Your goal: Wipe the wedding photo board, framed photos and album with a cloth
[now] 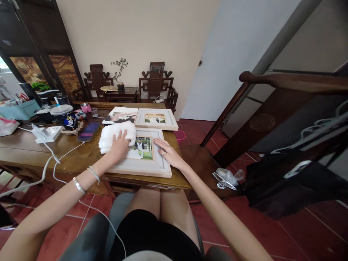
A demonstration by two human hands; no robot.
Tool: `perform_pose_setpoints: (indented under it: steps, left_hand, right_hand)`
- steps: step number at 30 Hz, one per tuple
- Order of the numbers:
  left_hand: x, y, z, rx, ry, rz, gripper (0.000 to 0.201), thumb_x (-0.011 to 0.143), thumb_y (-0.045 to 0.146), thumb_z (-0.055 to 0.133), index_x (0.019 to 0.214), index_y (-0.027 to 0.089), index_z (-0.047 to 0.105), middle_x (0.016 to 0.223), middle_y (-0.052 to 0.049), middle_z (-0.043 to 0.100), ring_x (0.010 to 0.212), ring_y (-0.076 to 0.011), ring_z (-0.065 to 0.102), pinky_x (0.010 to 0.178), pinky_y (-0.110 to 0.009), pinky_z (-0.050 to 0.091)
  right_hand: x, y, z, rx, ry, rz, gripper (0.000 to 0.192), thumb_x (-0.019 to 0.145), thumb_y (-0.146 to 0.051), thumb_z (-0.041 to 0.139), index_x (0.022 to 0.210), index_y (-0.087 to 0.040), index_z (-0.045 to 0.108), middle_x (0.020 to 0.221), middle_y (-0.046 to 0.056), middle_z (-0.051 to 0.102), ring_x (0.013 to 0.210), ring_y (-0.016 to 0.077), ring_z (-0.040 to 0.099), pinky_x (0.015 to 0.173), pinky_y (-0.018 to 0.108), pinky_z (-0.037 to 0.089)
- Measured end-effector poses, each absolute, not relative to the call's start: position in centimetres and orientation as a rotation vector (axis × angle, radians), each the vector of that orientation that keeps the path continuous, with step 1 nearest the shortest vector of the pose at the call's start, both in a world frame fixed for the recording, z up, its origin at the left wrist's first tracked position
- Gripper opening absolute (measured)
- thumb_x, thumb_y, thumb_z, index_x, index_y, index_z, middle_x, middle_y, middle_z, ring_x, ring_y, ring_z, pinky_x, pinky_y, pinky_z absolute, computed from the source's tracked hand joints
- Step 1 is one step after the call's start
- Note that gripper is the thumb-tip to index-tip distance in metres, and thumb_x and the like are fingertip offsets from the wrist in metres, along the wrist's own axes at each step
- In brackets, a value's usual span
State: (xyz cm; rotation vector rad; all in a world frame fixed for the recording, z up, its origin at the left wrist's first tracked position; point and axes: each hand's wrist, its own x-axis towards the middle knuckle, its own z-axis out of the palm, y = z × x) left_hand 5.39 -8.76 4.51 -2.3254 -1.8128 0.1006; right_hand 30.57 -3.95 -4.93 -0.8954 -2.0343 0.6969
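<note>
A pale wooden picture frame [152,167] with a photo lies flat at the near edge of the wooden table [32,152]. My left hand [119,146] presses a white cloth [114,135] onto the frame's upper left part, fingers spread over the cloth. Flat on the frame's right border rests my right hand [170,154], with a ring on one finger. Two bracelets circle my left wrist.
A second framed photo [156,119] and an unframed print [121,115] lie further back. A power strip [46,133] with white cables, a phone [87,131], a lidded cup [65,115] and small jars sit left. Carved chairs [156,85] stand against the wall; a dark stair rail [288,81] rises right.
</note>
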Motion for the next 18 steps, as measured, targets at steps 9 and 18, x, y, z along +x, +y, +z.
perform_pose_setpoints:
  steps: [9,18]
  left_hand:
    - [11.5,-4.0,4.2,-2.747,-1.376,0.033,0.035,0.092,0.01,0.042,0.124,0.01,0.055,0.158,-0.014,0.027,0.147,-0.0296,0.021,0.114,-0.048,0.03]
    - [12.0,-3.1,3.7,-2.59,-1.607,0.066,0.044,0.085,-0.004,0.04,0.119,0.014,0.061,0.155,-0.011,0.034,0.145,-0.0329,0.025,0.111,-0.057,0.03]
  right_hand:
    - [31.0,-3.8,-5.2,-0.869,-2.078,0.655,0.053,0.08,-0.017,0.047,0.131,-0.026,0.061,0.143,0.003,0.053,0.141,0.0278,0.034,0.118,0.057,0.022]
    - [31.1,-4.2,-4.9,-0.846,-2.068,0.683,0.057,0.079,-0.017,0.047,0.134,-0.025,0.057,0.144,0.005,0.052,0.143,0.0274,0.031,0.119,0.054,0.021]
